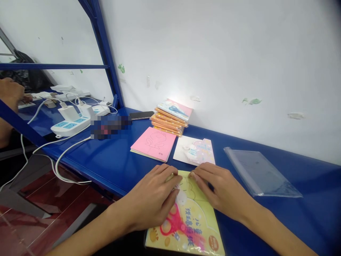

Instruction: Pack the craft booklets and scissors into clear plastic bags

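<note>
A yellow paper-craft pack (210,227) in a clear plastic sleeve lies in front of me, overhanging the near table edge. Pink child scissors (177,224) show on its front. My left hand (153,197) is closed at the pack's upper left, fingers bent and pinching near the far edge. At the upper right, my right hand (223,188) is also closed, thumb and fingers pressed together on the sleeve's far edge. Just beyond are a pink sheet stack (153,144) with a line drawing and a white card (194,151) with a printed rabbit.
Several wrapped packs (172,115) are piled against the wall. An empty clear sleeve (262,172) lies at right on the blue table (106,160). A phone (144,115), power strip (70,124) and white cables are at left. Another person's hand (10,92) is behind the blue frame.
</note>
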`<state>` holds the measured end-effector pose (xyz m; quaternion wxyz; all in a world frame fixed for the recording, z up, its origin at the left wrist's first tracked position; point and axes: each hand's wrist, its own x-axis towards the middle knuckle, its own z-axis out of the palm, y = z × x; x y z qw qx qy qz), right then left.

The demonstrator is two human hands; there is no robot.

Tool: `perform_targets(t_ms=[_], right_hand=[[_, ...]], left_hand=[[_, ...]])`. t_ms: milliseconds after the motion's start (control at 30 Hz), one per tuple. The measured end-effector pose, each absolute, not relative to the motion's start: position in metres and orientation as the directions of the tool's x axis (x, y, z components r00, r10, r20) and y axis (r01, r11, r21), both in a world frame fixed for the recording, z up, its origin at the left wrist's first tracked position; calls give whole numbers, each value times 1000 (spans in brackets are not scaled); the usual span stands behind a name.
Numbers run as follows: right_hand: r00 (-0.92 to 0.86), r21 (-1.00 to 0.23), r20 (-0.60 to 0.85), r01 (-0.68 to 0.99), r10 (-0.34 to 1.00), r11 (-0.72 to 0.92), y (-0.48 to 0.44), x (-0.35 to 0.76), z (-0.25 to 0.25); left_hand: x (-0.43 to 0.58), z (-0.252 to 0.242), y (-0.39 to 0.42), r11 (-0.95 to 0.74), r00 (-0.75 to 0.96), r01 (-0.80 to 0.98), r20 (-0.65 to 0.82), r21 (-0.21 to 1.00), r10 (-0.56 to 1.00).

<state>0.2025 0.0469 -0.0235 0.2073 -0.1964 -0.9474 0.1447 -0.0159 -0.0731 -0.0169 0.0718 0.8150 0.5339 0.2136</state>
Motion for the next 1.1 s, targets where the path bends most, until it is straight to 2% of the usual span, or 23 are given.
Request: perform_targets(t_ms=[200,467,633,767,867,933,1000,1100], right_hand=[[-797,-356,360,364,485,861,43,202,-24],[-751,-397,316,450,579,800,43,203,-22],[-750,-413,302,453,588,790,44,203,-21],[-746,-460,305,429,592,778,46,202,-19],[-726,-453,350,422,592,785,49,204,-20],[-680,-442,417,427,602,789,52,207,-19],[-615,-440,500,425,609,791,55,209,-18],[-526,-438,603,409,599,800,59,212,-12]], left_hand=[[-20,-12,-77,-368,284,863,272,345,920],[-25,-11,-82,-242,168,914,239,326,956],[-17,-10,-87,-273,224,930,211,244,952],[-3,-9,-97,-324,328,905,31,277,944],[4,-5,-103,-289,317,919,-68,267,946],[8,-7,-107,-310,324,928,-36,207,945],[11,-17,-109,-369,365,925,57,94,929],[15,-37,-110,-407,443,895,255,-181,860]])
